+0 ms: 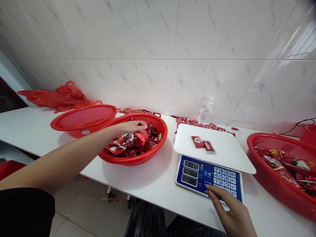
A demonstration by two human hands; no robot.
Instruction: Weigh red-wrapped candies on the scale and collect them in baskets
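Three baskets (138, 160) are set on the counter (153, 179); two candies (203, 144) lie on one scale (209, 177). The left hand (132, 126) is curled over basket sweets, grip unclear; the right hand (233, 214) is spread, fingertips touching the keypad.

scale (208, 176) | brand "志准" | keypad (224, 180) digits 1-9

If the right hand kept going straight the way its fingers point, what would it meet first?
The right hand points up and left, fingertips at the scale's blue keypad panel. Straight on it would probably slide over the keys toward the white weighing tray; depth is unclear.
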